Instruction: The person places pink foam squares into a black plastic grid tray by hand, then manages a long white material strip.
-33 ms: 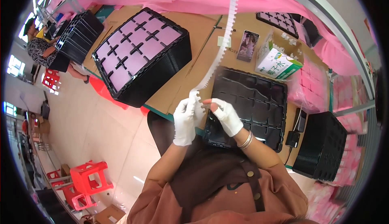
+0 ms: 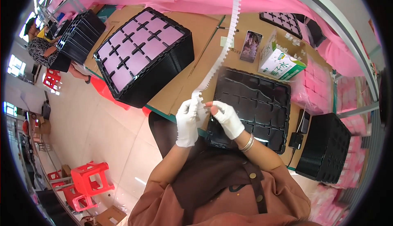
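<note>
A long white strip with a toothed edge [image 2: 223,53] comes down from the top of the view to my hands. My left hand [image 2: 187,123], in a white glove, is closed around its lower part, and a short end shows below the fingers. At the toothed edge, the bare thumb and index fingertips of my gloved right hand [image 2: 227,119] are pinched together. Whether a small piece sits between those fingertips is too small to tell. Under and beyond my right hand lies a black tray with cross-shaped ridges [image 2: 254,103].
A tall stack of black trays with lilac panels [image 2: 141,48] stands left on the cardboard-covered table [image 2: 204,33]. A phone [image 2: 250,46], a carton of white scraps [image 2: 282,62] and more black trays [image 2: 323,148] are on the right. Red stools [image 2: 90,179] and a person [image 2: 43,52] are at left.
My right thumb and index finger have shifted very slightly downward along the strip's edge. My left hand and the strip are almost unmoved.
</note>
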`<state>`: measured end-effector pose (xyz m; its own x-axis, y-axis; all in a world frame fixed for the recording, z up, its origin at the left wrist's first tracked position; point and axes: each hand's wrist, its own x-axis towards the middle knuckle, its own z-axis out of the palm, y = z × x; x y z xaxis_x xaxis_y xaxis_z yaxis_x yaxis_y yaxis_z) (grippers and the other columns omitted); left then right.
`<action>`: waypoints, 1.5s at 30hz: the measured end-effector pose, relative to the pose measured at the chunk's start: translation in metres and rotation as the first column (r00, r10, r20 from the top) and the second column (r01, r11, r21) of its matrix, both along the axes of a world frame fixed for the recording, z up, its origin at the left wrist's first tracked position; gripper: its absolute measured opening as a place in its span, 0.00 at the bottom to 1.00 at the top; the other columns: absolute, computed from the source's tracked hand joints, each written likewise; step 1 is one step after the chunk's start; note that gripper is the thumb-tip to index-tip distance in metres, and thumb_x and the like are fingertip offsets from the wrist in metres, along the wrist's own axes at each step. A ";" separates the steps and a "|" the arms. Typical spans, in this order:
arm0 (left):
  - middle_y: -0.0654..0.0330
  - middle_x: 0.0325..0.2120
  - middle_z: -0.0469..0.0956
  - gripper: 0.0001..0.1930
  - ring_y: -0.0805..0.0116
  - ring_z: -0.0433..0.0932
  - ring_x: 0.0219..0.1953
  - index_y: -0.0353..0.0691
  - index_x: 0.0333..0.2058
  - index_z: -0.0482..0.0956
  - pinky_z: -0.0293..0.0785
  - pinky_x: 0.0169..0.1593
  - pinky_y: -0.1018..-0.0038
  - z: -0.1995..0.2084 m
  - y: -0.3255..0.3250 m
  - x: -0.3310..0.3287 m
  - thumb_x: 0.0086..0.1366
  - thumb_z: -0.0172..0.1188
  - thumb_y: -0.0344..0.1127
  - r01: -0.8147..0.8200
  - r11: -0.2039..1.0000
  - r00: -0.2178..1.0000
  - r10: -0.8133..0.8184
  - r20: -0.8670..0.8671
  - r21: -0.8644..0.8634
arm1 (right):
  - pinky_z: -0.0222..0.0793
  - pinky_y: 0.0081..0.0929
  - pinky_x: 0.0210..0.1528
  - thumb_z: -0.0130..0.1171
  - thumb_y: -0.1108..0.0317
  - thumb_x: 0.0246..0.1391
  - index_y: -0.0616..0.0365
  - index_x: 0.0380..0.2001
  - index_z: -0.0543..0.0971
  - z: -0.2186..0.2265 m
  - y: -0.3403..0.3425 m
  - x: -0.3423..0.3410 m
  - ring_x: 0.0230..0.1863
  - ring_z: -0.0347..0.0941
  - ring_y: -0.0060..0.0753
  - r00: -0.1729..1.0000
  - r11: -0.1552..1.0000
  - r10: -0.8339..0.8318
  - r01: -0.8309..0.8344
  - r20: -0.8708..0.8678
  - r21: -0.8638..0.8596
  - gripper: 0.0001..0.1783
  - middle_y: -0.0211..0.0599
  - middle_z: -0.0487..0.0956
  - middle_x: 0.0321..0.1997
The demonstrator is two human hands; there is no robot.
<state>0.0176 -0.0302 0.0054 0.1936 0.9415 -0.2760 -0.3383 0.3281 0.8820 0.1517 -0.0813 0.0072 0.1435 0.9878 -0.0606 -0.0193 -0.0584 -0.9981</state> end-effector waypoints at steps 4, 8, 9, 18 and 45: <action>0.65 0.30 0.77 0.10 0.81 0.71 0.28 0.36 0.36 0.77 0.65 0.30 0.83 -0.010 -0.013 0.002 0.67 0.56 0.39 -0.114 0.993 0.993 0.115 -0.040 0.019 | 0.66 0.17 0.41 0.63 0.67 0.53 0.62 0.37 0.77 -0.014 -0.003 -0.019 0.37 0.70 0.15 0.971 0.994 -0.082 0.064 -0.223 -0.087 0.12 0.27 0.78 0.35; 0.63 0.33 0.78 0.10 0.79 0.73 0.31 0.36 0.37 0.77 0.68 0.34 0.82 -0.014 -0.021 0.004 0.67 0.55 0.37 -0.147 0.989 0.989 0.147 -0.016 -0.008 | 0.66 0.16 0.38 0.62 0.68 0.53 0.63 0.37 0.77 -0.033 -0.009 -0.018 0.35 0.70 0.15 0.953 0.984 -0.091 0.040 -0.288 -0.176 0.11 0.27 0.78 0.33; 0.62 0.34 0.78 0.10 0.78 0.74 0.33 0.36 0.37 0.77 0.69 0.35 0.82 -0.019 -0.022 0.005 0.68 0.54 0.37 -0.174 0.985 0.985 0.174 0.004 0.008 | 0.66 0.16 0.39 0.62 0.68 0.53 0.63 0.36 0.77 -0.032 -0.011 -0.019 0.35 0.71 0.16 0.934 0.979 -0.095 0.026 -0.343 -0.201 0.10 0.27 0.78 0.32; 0.62 0.34 0.78 0.09 0.77 0.75 0.35 0.34 0.39 0.77 0.71 0.40 0.79 -0.026 -0.022 0.003 0.65 0.57 0.33 -0.067 0.996 0.996 0.070 0.048 -0.065 | 0.67 0.17 0.39 0.60 0.70 0.55 0.62 0.36 0.77 -0.049 -0.021 -0.010 0.34 0.71 0.16 0.946 0.978 -0.081 0.015 -0.312 -0.208 0.08 0.27 0.78 0.32; 0.64 0.27 0.77 0.09 0.85 0.67 0.20 0.37 0.37 0.76 0.64 0.24 0.85 -0.050 -0.009 -0.026 0.64 0.60 0.36 -0.151 0.983 0.985 0.140 -0.098 -0.108 | 0.69 0.41 0.43 0.70 0.69 0.34 0.54 0.20 0.79 -0.055 0.098 0.125 0.45 0.72 0.44 0.258 0.972 0.130 0.156 0.957 -0.175 0.09 0.42 0.76 0.38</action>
<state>-0.0086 -0.0389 -0.0444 0.0264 0.9190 -0.3934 -0.3109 0.3816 0.8705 0.2764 0.0169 -0.0474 0.2489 0.9673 -0.0490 0.9375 -0.2533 -0.2387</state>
